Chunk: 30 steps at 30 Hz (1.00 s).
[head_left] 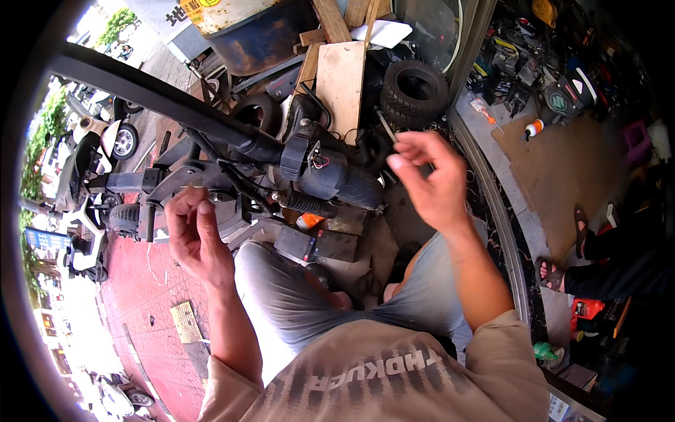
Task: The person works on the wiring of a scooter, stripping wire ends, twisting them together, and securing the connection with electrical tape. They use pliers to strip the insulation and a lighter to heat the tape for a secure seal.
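My right hand (432,179) is raised to the right of a black electric scooter (190,176), with thumb and fingers pinched on a slim grey rod (387,128) that points up and away; its kind I cannot make out. On the left, my left hand (197,232) hovers before the scooter frame, thumb against curled fingertips. A fine pale line shows at those fingertips, too small to name. Between my hands lie the scooter's dark rounded end (344,184), a coil spring (309,204) and a small housing with exposed thin wires (320,162).
Black boxes (316,244) and an orange bottle (309,221) sit before my knees. Stacked tyres (415,91) and wooden boards (341,81) stand beyond. A metal door track (492,218) runs at right; past it are another person's sandalled feet (550,273) and scattered tools.
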{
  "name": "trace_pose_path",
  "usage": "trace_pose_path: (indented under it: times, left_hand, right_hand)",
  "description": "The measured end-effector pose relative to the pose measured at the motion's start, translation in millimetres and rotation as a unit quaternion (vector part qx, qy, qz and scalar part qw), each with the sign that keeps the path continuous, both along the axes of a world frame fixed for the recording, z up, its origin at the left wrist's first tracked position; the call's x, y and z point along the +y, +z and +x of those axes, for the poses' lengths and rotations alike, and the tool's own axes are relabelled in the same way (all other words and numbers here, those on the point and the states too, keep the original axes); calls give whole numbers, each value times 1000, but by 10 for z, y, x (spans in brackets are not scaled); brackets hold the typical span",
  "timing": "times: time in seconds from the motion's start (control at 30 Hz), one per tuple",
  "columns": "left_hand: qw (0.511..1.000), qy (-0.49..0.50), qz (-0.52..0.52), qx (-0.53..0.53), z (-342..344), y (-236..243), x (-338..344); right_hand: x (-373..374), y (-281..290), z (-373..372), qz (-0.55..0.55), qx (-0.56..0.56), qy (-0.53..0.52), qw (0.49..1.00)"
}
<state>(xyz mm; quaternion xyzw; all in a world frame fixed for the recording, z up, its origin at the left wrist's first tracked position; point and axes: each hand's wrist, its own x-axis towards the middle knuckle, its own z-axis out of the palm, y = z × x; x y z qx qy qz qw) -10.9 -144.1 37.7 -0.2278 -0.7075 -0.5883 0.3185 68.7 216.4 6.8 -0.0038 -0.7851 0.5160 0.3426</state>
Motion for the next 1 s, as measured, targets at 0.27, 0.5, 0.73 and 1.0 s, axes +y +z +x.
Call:
trace_pose_path:
  times: [0.27,0.5,0.73,1.0]
  left_hand:
    - [933,148,-307,116,-345,591,79]
    - [957,123,-260,46,-414,105,398]
    - [952,85,-285,68,-499,59,344]
    - [956,65,-283,43,-523,2,346]
  right_hand:
    - [-840,-107,-551,-42,51,94,993]
    - [-904,-211,-591,-89,82,101,987]
    - [-959,-378,-634,-140,149,104,973]
    - [-1007,-393,-648,-149,153,91,973]
